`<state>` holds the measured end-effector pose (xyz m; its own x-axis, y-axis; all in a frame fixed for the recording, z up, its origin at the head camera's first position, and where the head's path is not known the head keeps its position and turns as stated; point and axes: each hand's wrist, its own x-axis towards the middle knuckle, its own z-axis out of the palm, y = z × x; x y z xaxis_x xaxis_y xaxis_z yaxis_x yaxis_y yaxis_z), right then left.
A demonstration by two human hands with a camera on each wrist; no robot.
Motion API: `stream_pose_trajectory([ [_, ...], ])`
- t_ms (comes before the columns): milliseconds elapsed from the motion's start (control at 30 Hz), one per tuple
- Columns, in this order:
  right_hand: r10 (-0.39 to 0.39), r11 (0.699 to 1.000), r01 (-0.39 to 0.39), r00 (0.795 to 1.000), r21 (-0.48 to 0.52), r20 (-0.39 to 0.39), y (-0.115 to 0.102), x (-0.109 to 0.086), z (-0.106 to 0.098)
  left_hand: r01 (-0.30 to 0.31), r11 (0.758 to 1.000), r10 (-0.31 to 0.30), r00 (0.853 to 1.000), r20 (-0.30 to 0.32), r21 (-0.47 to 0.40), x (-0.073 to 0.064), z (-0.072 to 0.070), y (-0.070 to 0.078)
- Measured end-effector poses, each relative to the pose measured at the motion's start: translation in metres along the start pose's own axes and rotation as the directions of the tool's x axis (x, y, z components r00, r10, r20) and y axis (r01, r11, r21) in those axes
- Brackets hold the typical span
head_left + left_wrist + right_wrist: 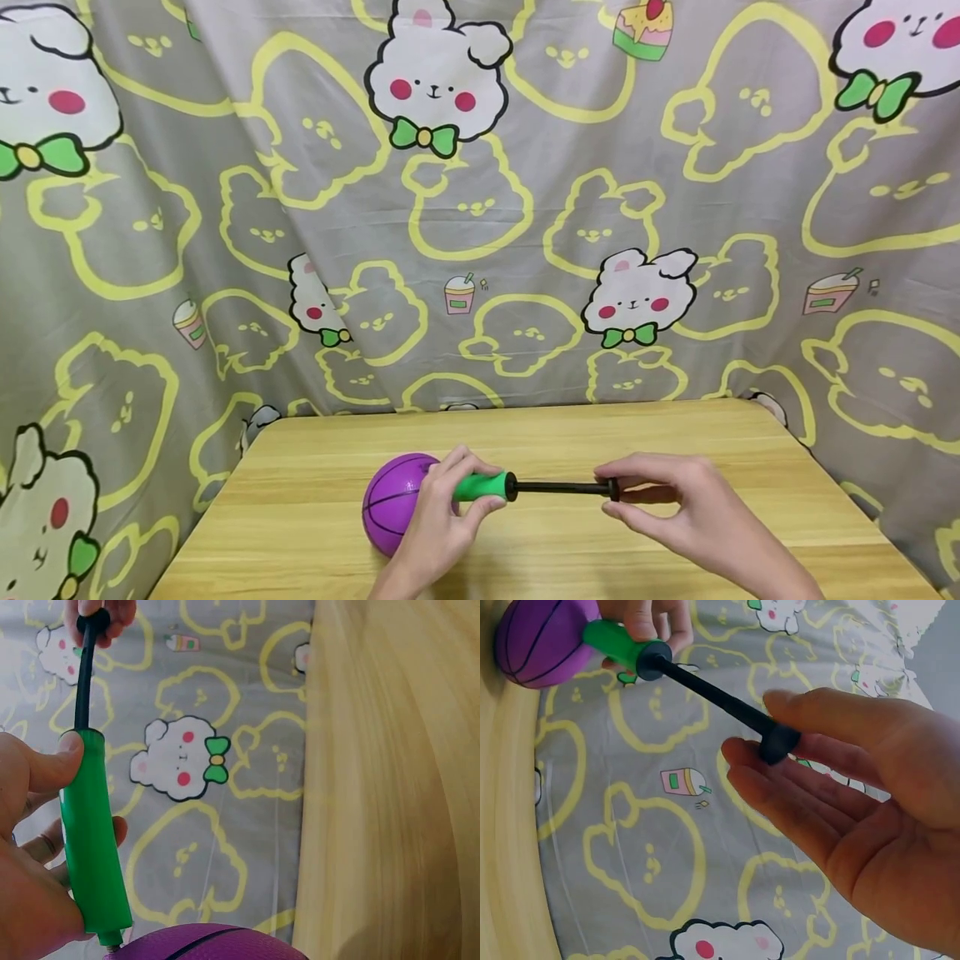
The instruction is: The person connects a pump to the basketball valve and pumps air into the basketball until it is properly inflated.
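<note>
A purple ball (pixel 392 502) with black lines sits on the table, left of centre. My left hand (pixel 442 517) grips the green barrel of a hand pump (pixel 91 840), whose nozzle end meets the ball in the left wrist view. The pump lies about level, with its black rod (pixel 562 487) drawn far out to the right. At the rod's end, my right hand (pixel 686 500) pinches the black handle (pixel 778 744) between thumb and fingers. Part of the ball is hidden behind the left hand.
The wooden table (pixel 637 433) has rounded back corners. Behind it and along both sides hangs a grey curtain (pixel 525 250) with cartoon rabbits and yellow outlines, close to the table's back edge.
</note>
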<state>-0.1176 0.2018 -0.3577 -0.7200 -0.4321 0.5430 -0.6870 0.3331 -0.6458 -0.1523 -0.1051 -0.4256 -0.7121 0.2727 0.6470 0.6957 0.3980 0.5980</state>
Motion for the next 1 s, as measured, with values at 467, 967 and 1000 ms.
stream_pose_trajectory([
  [467,-0.039,0.999,0.04,0.997,0.019,-0.063,0.01,0.007,0.026,-0.023,0.999,0.024,0.999,-0.041,0.026,-0.003,0.007,0.001],
  [967,0.05,0.994,-0.045,0.997,0.099,-0.054,0.016,0.011,0.057,0.055,0.998,-0.055,0.998,0.024,-0.021,-0.005,0.014,0.008],
  [1000,0.05,0.994,-0.044,0.997,0.105,-0.057,0.017,0.011,0.058,0.06,0.998,-0.059,0.998,0.031,-0.024,-0.005,0.015,0.008],
])
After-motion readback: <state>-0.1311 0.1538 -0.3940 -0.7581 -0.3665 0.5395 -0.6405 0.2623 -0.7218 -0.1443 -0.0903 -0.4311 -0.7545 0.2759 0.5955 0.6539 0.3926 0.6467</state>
